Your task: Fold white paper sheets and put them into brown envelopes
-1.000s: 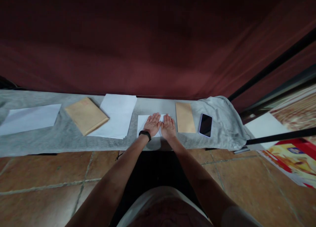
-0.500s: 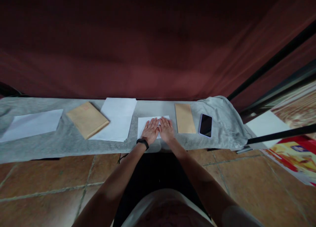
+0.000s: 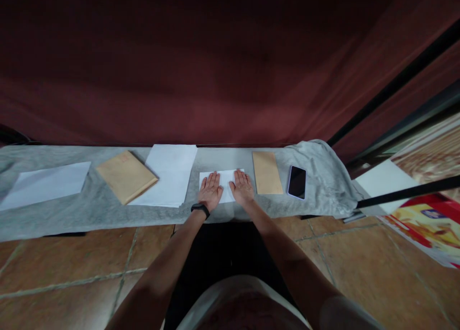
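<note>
The left hand (image 3: 210, 191) and right hand (image 3: 242, 188) lie flat and open, grasping nothing, on a small white paper sheet (image 3: 226, 180) near the grey-clothed desk's (image 3: 108, 211) front edge, hiding its near corners, beside a tan paper envelope (image 3: 267, 172), contents unseen.

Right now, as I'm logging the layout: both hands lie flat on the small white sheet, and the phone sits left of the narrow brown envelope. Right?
No: the head view shows the phone right of the narrow brown envelope. The left hand and right hand do lie flat on the small white sheet.
</note>
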Demonstrator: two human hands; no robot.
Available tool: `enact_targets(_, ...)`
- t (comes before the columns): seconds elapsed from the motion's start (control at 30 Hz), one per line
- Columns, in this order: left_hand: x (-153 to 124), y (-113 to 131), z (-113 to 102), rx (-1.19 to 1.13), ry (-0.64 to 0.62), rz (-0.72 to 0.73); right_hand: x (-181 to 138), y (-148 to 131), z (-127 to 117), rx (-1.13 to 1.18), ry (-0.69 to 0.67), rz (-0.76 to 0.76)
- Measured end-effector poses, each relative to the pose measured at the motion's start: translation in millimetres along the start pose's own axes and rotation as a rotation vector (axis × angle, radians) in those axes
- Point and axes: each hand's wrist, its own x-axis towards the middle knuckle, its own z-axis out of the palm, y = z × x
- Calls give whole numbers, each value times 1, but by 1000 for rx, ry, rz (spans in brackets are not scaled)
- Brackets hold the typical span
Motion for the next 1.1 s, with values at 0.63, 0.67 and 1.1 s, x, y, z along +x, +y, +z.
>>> enact_targets(0.63, -46, -15, -7, 80, -37, -133, -24, 7, 9, -50, 74, 88)
enact_targets(0.67, -51, -15, -8, 84, -38, -121, -27, 7, 9, -47, 90, 85)
enact_targets(1.1, -68, -10, -13, 89, -23, -90, -74, -7, 3, -1, 87, -179)
